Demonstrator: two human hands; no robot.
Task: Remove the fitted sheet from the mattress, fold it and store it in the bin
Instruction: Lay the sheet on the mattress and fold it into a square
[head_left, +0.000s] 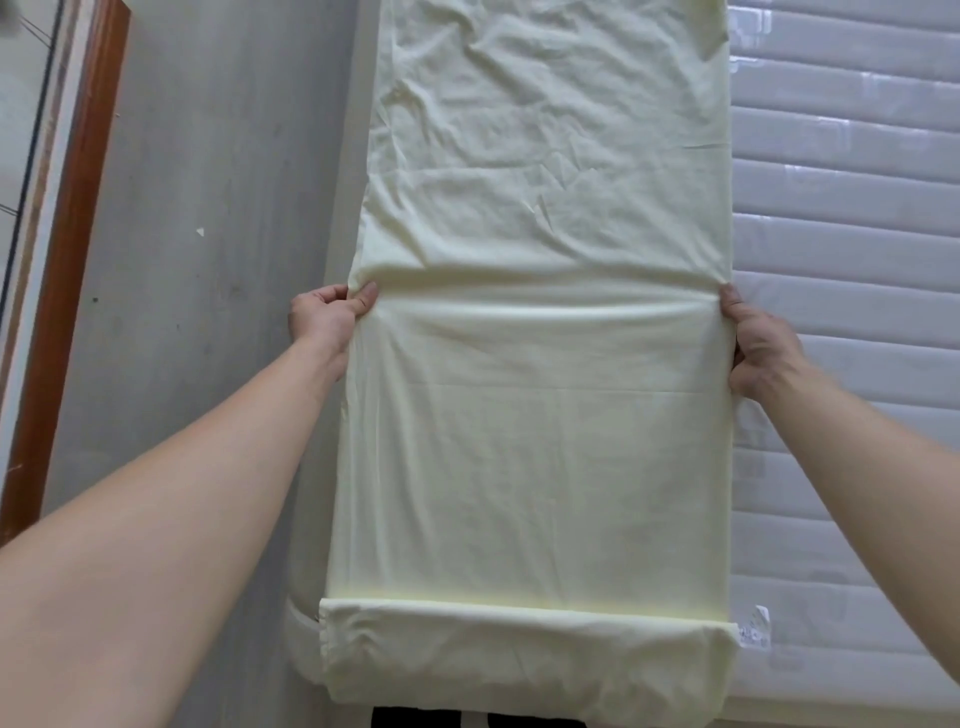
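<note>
The pale yellow fitted sheet (540, 457) lies as a long folded strip along the left edge of the white quilted mattress (852, 249). My left hand (327, 319) pinches the strip's left edge, thumb on top. My right hand (756, 345) grips the right edge at the same height. Between the hands the cloth is lifted into a taut fold line. The far part of the sheet is wrinkled; the near end hangs over the mattress's foot. No bin is in view.
Grey concrete floor (208, 208) runs along the left of the mattress. A brown wooden door frame (67, 260) stands at the far left. A small white label (756, 629) sits at the mattress's near edge.
</note>
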